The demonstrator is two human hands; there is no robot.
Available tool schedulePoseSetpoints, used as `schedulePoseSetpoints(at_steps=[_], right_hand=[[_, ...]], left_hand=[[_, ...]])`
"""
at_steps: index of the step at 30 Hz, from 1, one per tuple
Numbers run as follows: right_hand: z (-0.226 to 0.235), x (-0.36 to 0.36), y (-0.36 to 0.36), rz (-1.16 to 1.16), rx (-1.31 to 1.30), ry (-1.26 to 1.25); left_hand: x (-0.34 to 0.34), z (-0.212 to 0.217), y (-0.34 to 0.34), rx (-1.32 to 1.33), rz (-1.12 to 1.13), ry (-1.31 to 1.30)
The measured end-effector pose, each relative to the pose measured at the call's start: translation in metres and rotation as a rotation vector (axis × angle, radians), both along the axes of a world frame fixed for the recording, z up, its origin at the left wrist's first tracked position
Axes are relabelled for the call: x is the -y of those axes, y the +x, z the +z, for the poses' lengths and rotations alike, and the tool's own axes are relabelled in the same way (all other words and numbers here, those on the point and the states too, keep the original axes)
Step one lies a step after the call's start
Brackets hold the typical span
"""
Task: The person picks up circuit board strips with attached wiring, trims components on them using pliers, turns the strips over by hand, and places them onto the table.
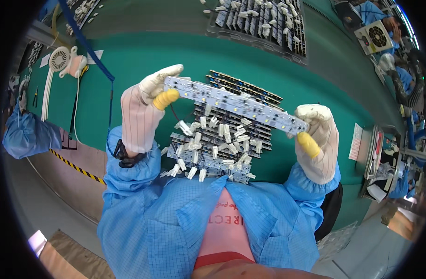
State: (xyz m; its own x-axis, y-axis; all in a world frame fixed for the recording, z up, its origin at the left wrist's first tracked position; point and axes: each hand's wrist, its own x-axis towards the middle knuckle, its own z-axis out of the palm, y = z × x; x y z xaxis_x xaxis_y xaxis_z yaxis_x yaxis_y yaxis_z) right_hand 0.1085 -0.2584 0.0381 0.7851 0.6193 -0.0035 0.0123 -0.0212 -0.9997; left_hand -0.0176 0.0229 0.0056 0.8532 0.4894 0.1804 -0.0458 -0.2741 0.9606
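A long white LED circuit board point(236, 106) is held up by its two ends, its left end higher in the picture than its right. My left hand point(152, 93), in a striped white glove with a yellow thumb cover, closes on the left end. On the right end, my right hand point(315, 132) grips in the same kind of glove. Below and behind the board, a pile of similar circuit boards point(264, 135) lies on the green table. Many white plug connectors point(227, 132) on dark wires cover the pile. A dark wire with a connector hangs near the held board's left end.
A clear tray point(268, 44) full of boards and connectors stands at the far side of the green mat point(143, 56). A small white fan point(60, 59) sits at the far left. A coiled blue cord point(94, 56) runs to my left wrist. Co-workers' blue sleeves point(32, 132) show at the sides.
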Motion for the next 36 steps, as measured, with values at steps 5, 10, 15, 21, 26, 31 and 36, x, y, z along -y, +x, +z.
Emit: schedulePoseSetpoints(at_steps=[5, 10, 15, 21, 26, 31, 36], right_hand=[[0.001, -0.006, 0.001, -0.030, -0.028, 0.061], [-0.013, -0.003, 0.019, 0.024, -0.131, 0.115], [0.000, -0.004, 0.016, -0.005, -0.165, -0.102], [-0.007, 0.002, 0.016, -0.020, -0.109, 0.027], [-0.003, 0.001, 0.009, -0.013, -0.101, 0.056], [0.007, 0.004, -0.004, 0.029, -0.030, -0.008], [0.000, 0.003, 0.004, -0.012, -0.067, 0.060]], left_hand=[[0.006, -0.001, 0.002, 0.077, -0.004, -0.062], [0.015, 0.009, -0.003, 0.142, -0.070, -0.192], [0.015, 0.007, -0.006, 0.177, -0.085, -0.224], [0.022, 0.012, -0.005, 0.175, -0.079, -0.168], [0.015, 0.008, -0.001, 0.124, -0.058, -0.195], [0.006, -0.001, 0.005, 0.002, -0.031, 0.001], [0.012, -0.002, 0.005, 0.190, -0.037, -0.199]])
